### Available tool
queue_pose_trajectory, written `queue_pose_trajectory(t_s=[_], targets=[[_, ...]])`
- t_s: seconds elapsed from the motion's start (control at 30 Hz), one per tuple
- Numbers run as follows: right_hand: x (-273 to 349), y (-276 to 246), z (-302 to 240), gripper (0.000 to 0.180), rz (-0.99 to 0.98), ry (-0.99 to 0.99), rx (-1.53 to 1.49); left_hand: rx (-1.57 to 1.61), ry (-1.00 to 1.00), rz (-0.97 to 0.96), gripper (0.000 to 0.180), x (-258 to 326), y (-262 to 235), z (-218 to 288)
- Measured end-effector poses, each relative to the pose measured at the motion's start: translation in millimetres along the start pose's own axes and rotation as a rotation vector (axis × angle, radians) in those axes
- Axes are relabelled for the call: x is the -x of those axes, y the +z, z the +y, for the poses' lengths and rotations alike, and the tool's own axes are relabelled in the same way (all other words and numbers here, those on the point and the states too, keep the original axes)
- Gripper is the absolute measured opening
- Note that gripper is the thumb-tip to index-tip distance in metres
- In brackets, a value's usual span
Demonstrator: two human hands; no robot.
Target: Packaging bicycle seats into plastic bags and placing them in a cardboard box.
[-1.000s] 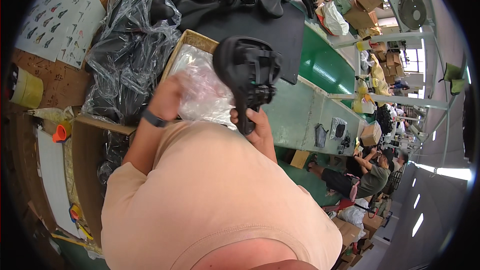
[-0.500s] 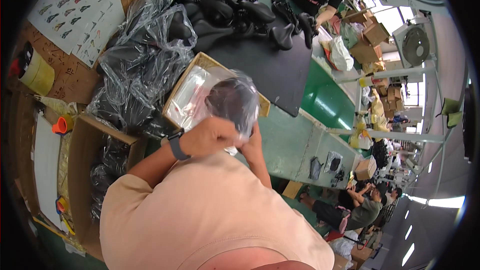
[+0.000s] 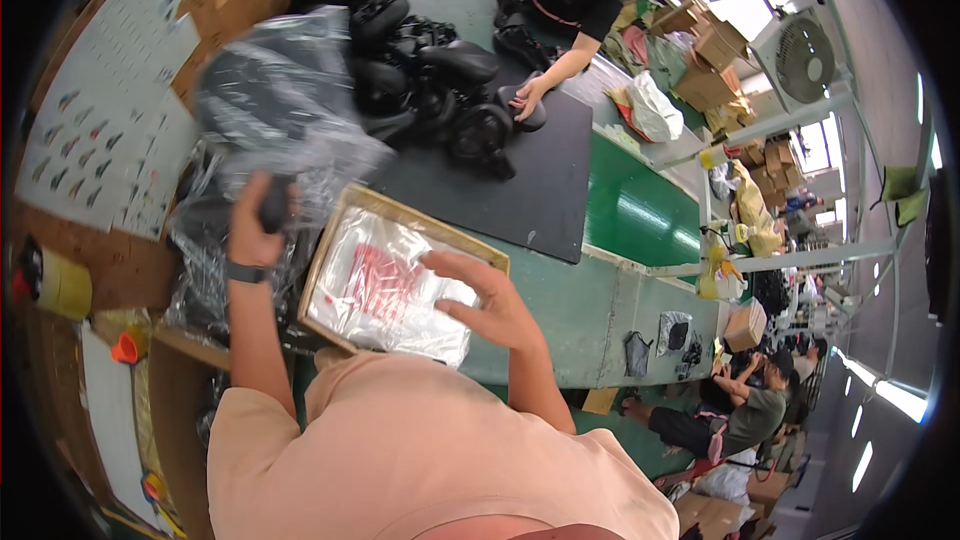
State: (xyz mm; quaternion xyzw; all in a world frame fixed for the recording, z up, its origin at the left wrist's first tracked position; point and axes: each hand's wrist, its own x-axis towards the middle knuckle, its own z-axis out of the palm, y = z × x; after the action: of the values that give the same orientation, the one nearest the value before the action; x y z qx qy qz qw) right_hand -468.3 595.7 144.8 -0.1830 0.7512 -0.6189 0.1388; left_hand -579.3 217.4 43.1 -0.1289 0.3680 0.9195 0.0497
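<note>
My left hand, with a dark band at its wrist, is closed on a black bicycle saddle at the left. Motion blurs it, and part of the saddle is hidden by the hand. Around and behind it lies a heap of black saddles in clear plastic bags. My right hand hovers over a cardboard box, fingers apart and holding nothing. Inside the box lies a stack of clear plastic bags with red print.
Unbagged black saddles are piled on a black mat on the green table. Across it, a co-worker's hand touches one saddle. An open carton stands at my left; a metal frame rises at right.
Both hands were together on a bagged saddle above the box. My left hand has carried it left to the bagged heap; my right hand has let go and opened.
</note>
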Motion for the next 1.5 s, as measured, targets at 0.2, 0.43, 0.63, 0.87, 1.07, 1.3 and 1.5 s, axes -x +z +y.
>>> queue_pose_trajectory(t_s=[0.2, 0.43, 0.63, 0.87, 1.07, 1.3, 1.5], targets=[[8, -107, 134, 0.072, 0.494, 0.365, 0.150, 0.095, 0.148, 0.400, 0.031, -87, -162, 9], [-36, -216, 272, 0.098, 0.538, 0.456, 0.881, -0.667, 0.281, 0.769, 0.026, -35, -36, -141], [-118, -236, 348, 0.082, 0.048, 0.235, 1.438, -1.398, -0.071, -0.287, 0.013, 9, 29, -223], [-86, -209, 348, 0.047, 0.068, 0.582, 1.097, -1.543, -0.003, -0.910, 0.022, 18, 46, -283], [99, -132, 339, 0.064, 0.585, 0.983, 0.781, -1.650, -0.040, -1.164, 0.028, 39, 56, -359], [292, -47, 300, 0.057, 1.060, 1.168, -0.518, -1.858, 0.213, -1.203, 0.038, 65, 48, -430], [417, 70, 246, 0.080, 0.802, 0.305, -2.123, -1.945, 0.066, -0.996, 0.031, 81, 36, -427]])
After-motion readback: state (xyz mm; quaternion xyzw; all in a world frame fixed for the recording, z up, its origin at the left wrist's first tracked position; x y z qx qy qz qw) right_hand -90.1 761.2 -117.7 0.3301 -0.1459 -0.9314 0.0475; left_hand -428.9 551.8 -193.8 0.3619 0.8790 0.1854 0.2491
